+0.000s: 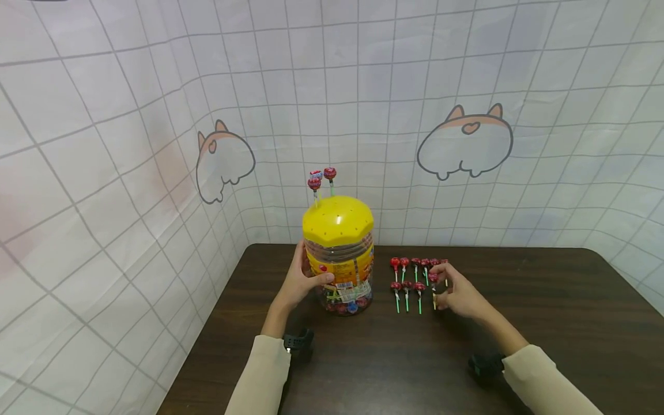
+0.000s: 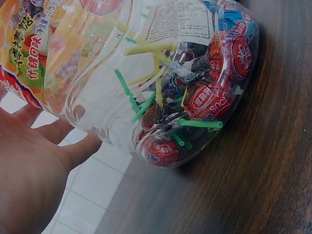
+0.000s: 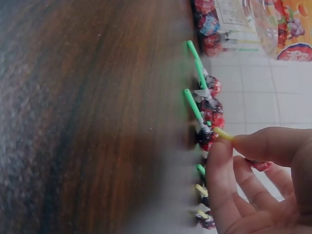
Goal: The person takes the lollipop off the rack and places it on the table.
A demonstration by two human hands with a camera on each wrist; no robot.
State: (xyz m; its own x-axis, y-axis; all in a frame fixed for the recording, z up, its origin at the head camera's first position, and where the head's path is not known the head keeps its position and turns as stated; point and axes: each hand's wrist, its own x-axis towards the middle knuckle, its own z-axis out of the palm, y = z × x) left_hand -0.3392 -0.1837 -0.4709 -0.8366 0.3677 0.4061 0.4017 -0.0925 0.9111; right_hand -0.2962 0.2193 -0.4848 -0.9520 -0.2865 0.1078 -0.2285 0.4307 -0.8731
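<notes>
A clear plastic jar [image 1: 346, 271] with a yellow and orange label and a yellow lid [image 1: 339, 222] stands upright on the table. My left hand [image 1: 298, 283] grips its left side, the thumb across the front. Wrapped lollipops [image 2: 209, 100] with green and yellow sticks lie in the jar's bottom in the left wrist view. A few red lollipops [image 1: 329, 173] stand in the lid, heads up. To the jar's right, my right hand [image 1: 459, 294] pinches a lollipop by its yellow stick [image 3: 224, 134] between thumb and forefinger; fingers partly hide its red head [image 3: 261, 165].
Lollipops [image 1: 407, 287] lie in two rows on the dark wooden table [image 1: 363, 363], between the jar and my right hand. White grid-patterned cloth [image 1: 353, 115] with cartoon dog drawings hangs behind the table and along its left side.
</notes>
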